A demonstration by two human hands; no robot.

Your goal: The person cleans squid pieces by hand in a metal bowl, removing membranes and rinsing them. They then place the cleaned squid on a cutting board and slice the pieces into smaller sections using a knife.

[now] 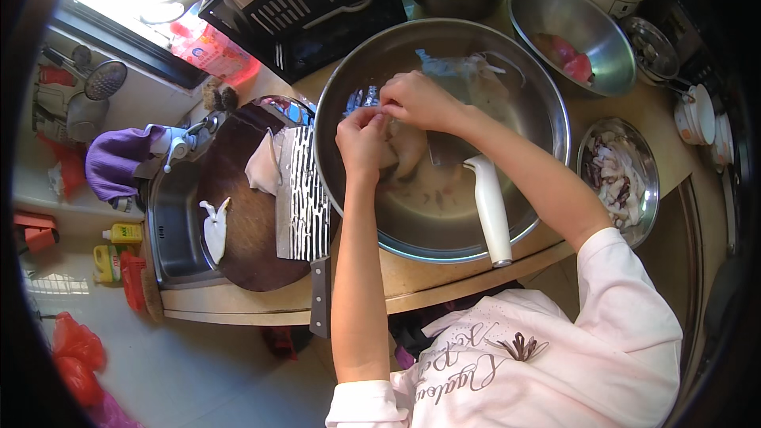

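Observation:
Over a wide steel basin [416, 249] of cloudy water, my left hand [359, 139] and my right hand [419, 101] meet with fingertips pinched together. Whatever is between them is too small or hidden to tell. Pale pieces, seemingly squid [410, 151], lie in the water just below. A white-handled tool [492, 214] leans on the basin's near rim, its flat end in the water. Left of the basin, a cleaver [303, 196] with a dark handle rests on a round wooden chopping board [250, 238], beside a pale squid piece [264, 163]; a smaller white piece [215, 230] lies at the board's left.
An oval steel dish [651, 214] of cut squid stands right of the basin. Behind it is a steel bowl [615, 47] with reddish contents. A sink [172, 244] and faucet [178, 145] are left of the board. The cleaver's handle [320, 303] juts past the counter edge.

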